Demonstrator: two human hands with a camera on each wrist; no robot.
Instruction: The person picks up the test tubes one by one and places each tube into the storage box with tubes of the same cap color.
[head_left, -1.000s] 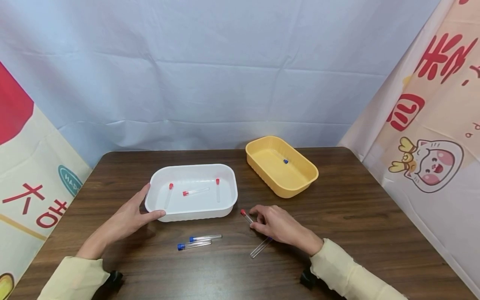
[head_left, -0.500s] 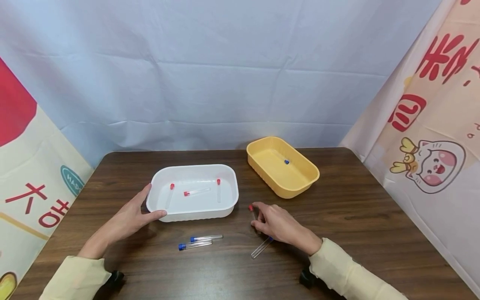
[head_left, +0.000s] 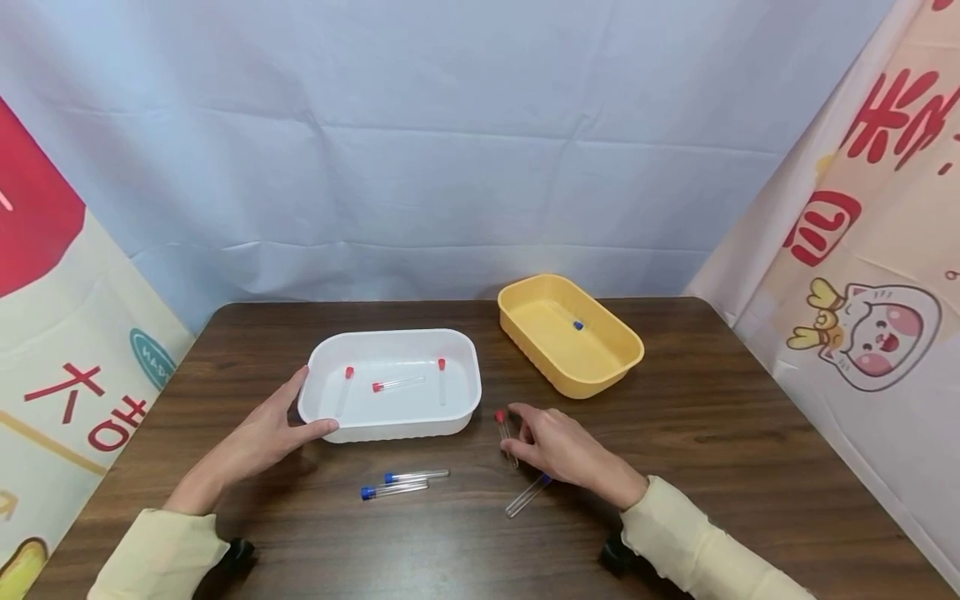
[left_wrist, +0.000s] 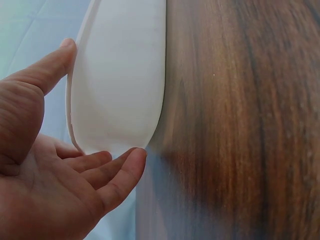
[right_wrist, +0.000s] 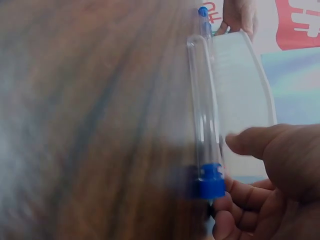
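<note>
My left hand (head_left: 266,435) rests at the near-left corner of a white plastic tray (head_left: 390,433), thumb against its rim and fingers along its end. In the left wrist view, those fingers (left_wrist: 125,172) are extended at the tray's end. Three red-capped test tubes lie in the tray. My right hand (head_left: 558,450) is low over the table, its thumb overlapping a fourth red-capped test tube (head_left: 504,427) and its index fingertip beside the cap. Under this hand lies a blue-capped test tube (right_wrist: 202,110), its cap partly hidden in the head view.
Two blue-capped test tubes (head_left: 396,489) lie side by side in front of the white tray. A yellow tray (head_left: 573,387) stands at the back right with a blue-capped tube (head_left: 578,326) in it. The brown table (head_left: 712,417) ends at a hanging pale cloth (head_left: 450,167).
The red-capped tube by my right hand has turned from slanting left to pointing nearly straight away, its cap shifting right. My left hand stays at the white tray.
</note>
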